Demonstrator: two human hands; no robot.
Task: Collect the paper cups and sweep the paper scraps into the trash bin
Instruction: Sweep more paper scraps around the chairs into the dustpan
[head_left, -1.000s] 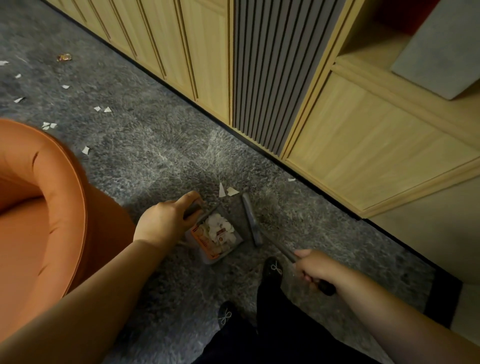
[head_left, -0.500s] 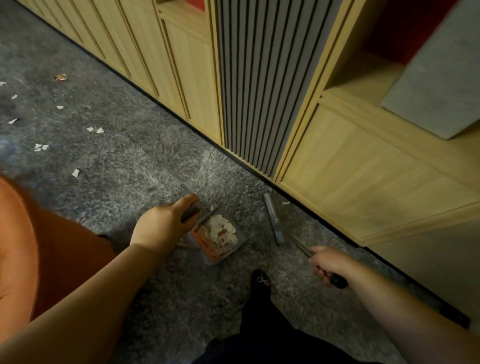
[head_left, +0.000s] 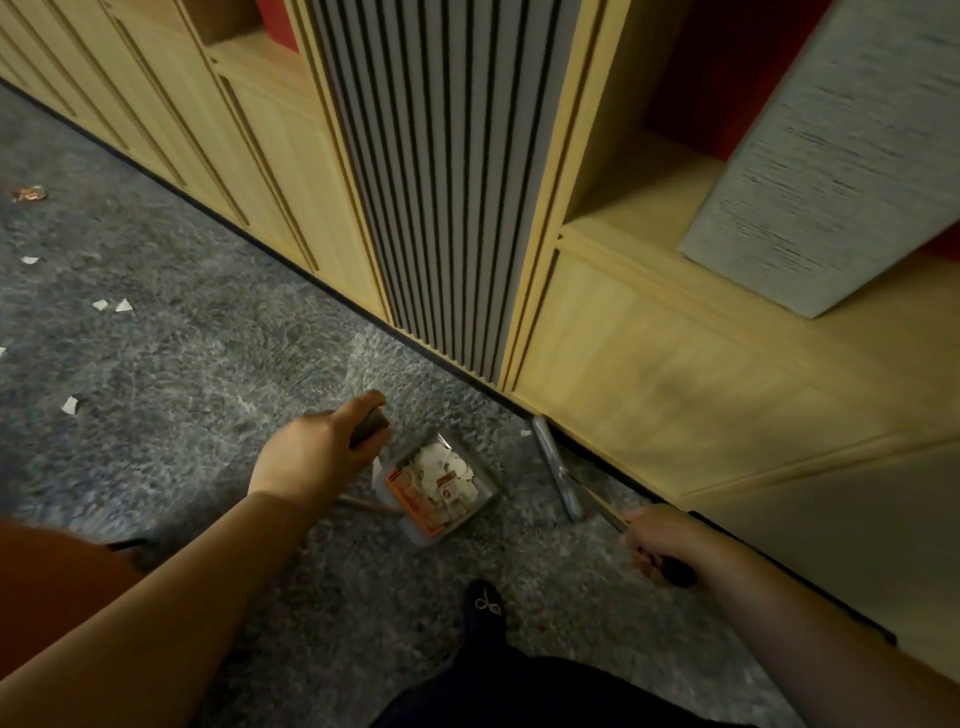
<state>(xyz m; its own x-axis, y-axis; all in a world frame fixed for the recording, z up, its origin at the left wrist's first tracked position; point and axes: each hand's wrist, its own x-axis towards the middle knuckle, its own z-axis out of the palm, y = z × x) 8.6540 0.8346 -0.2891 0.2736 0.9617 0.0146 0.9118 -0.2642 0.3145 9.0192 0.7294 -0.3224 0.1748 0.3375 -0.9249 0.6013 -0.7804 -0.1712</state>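
Brush just swung out to the cabinet base
Right hand (head_left: 662, 540) grips brush (head_left: 556, 475), left hand (head_left: 311, 457) grips dustpan (head_left: 441, 486); last scrap (head_left: 526, 432) at 1 o'clock of it.

I see shaggy grey carpet (head_left: 208, 395), rough pile. Cabinets (head_left: 649, 374) look like pale matt wood; slatted panel (head_left: 441, 182) ribbed. Dustpan (head_left: 483, 499) clear glossy plastic holding white paper scraps (head_left: 441, 467). Brush (head_left: 556, 467) head smooth, metallic-looking.

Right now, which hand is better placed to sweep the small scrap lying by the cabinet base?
Right hand: it grips the brush, whose head lies beside that scrap. Left hand holds the dustpan.
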